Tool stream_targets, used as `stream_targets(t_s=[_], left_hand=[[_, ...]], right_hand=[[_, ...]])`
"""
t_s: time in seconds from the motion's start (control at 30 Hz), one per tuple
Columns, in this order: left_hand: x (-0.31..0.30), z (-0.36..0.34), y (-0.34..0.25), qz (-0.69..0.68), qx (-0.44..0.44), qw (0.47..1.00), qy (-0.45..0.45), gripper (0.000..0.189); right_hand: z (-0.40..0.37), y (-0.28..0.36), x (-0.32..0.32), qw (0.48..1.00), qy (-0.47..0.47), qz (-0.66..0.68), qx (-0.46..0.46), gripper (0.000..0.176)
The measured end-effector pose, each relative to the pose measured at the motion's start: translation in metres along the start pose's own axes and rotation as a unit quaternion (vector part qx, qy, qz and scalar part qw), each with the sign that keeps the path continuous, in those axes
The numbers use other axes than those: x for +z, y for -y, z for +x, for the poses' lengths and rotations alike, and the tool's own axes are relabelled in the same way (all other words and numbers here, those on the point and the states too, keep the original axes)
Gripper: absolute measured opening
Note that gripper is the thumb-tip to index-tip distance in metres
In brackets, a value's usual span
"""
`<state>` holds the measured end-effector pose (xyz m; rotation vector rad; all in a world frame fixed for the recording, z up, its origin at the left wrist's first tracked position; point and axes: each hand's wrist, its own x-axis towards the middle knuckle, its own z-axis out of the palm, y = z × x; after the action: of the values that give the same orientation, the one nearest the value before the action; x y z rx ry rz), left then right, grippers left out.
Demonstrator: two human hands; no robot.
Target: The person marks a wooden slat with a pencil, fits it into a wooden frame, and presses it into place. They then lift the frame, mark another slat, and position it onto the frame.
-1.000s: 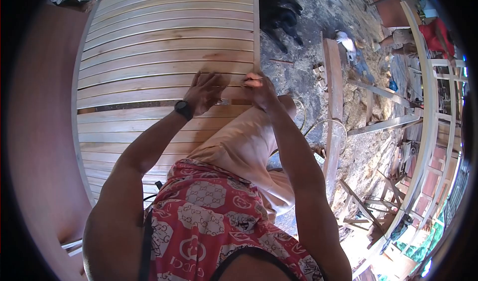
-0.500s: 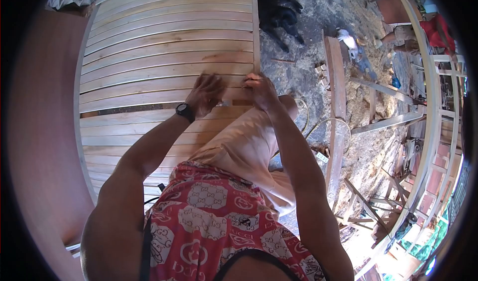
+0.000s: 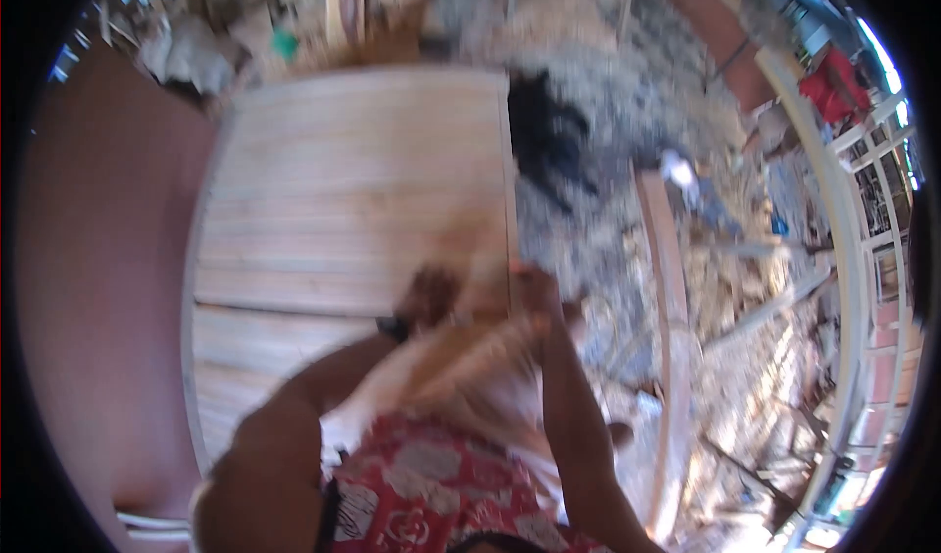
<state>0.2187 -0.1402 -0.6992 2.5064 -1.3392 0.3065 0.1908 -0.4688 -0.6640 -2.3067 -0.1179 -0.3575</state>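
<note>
A pale wooden slatted panel (image 3: 333, 180) with a frame around it lies in front of me, and a dark gap runs between two of its slats. My left hand (image 3: 429, 296), with a black watch (image 3: 394, 327) on the wrist, is over the slats near the panel's right side; motion smears its fingers. At the right frame edge is my right hand (image 3: 534, 290), its fingers curled in. Whatever may be between them is too blurred to make out. My bent leg in light trousers (image 3: 441, 372) rests over the panel's near part, close below both hands.
A broad reddish-brown board (image 3: 108, 278) stands along the left. To the right, a long timber (image 3: 667, 278) lies on littered ground. A black dog-like animal (image 3: 549, 136) lies beyond the panel's right edge. Another person in red (image 3: 833, 87) is at the far right.
My view has tilted up, so the panel and hands appear lower and more ground shows at the back. Both hands stay near the panel's right edge. The picture is more blurred.
</note>
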Motion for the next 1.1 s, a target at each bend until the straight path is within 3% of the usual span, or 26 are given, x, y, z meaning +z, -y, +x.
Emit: stream_targets(t_s=[0.03,0.07,0.1,0.17,0.2,0.27,0.33,0.4,0.47,0.6,0.77,0.87,1.0,1.07,1.1], left_hand=[[-0.004,0.003,0.001,0.021,0.003,1.000,0.010,0.063],[-0.035,0.013,-0.007,-0.017,-0.022,0.996,0.090,0.063],[-0.056,0.016,-0.016,-0.032,-0.031,0.996,0.074,0.062],[-0.075,0.024,-0.023,-0.042,-0.023,0.998,0.049,0.061],[-0.080,0.024,-0.025,-0.062,-0.029,0.997,0.044,0.059],[-0.092,0.025,-0.030,-0.080,-0.028,0.996,0.038,0.057],[-0.097,0.027,-0.030,-0.073,-0.041,0.996,0.038,0.053],[-0.095,0.026,-0.030,-0.069,-0.039,0.996,0.046,0.052],[-0.094,0.028,-0.030,-0.067,-0.042,0.995,0.053,0.051],[-0.096,0.028,-0.030,-0.091,-0.036,0.994,0.057,0.052],[-0.099,0.032,-0.030,-0.094,-0.023,0.994,0.056,0.057],[-0.101,0.046,-0.034,-0.132,-0.054,0.987,0.077,0.063],[-0.077,0.075,-0.033,-0.077,-0.152,0.982,0.081,0.075],[-0.073,0.095,-0.034,-0.072,-0.196,0.975,0.078,0.077],[-0.073,0.104,-0.035,-0.049,-0.256,0.962,0.080,0.078]], right_hand=[[-0.013,-0.045,0.047,0.961,-0.117,-0.251,-0.005,0.013],[0.008,0.035,-0.007,0.986,-0.144,-0.055,-0.061,0.011],[-0.003,-0.050,0.056,0.965,-0.003,0.042,0.257,0.009],[0.007,0.025,0.004,0.980,-0.012,-0.073,0.182,0.027],[0.012,0.041,-0.011,0.980,-0.029,-0.075,0.180,0.027],[0.014,0.065,-0.032,0.959,-0.083,0.217,0.160,0.034],[0.005,0.097,-0.061,0.932,-0.112,0.284,0.195,0.035],[-0.013,0.143,-0.106,0.868,-0.151,0.363,0.304,0.038],[-0.046,0.132,-0.121,0.868,-0.215,0.382,0.234,0.037],[-0.122,0.108,-0.159,0.809,-0.278,0.425,0.297,0.038],[-0.164,0.085,-0.185,0.805,-0.324,0.367,0.335,0.040],[-0.141,0.100,-0.182,0.862,-0.281,0.318,0.278,0.040],[-0.079,0.131,-0.151,0.953,-0.139,0.205,0.174,0.039],[-0.048,0.119,-0.124,0.998,-0.035,-0.009,0.048,0.038],[-0.034,0.133,-0.116,0.997,-0.003,-0.035,0.068,0.040]])
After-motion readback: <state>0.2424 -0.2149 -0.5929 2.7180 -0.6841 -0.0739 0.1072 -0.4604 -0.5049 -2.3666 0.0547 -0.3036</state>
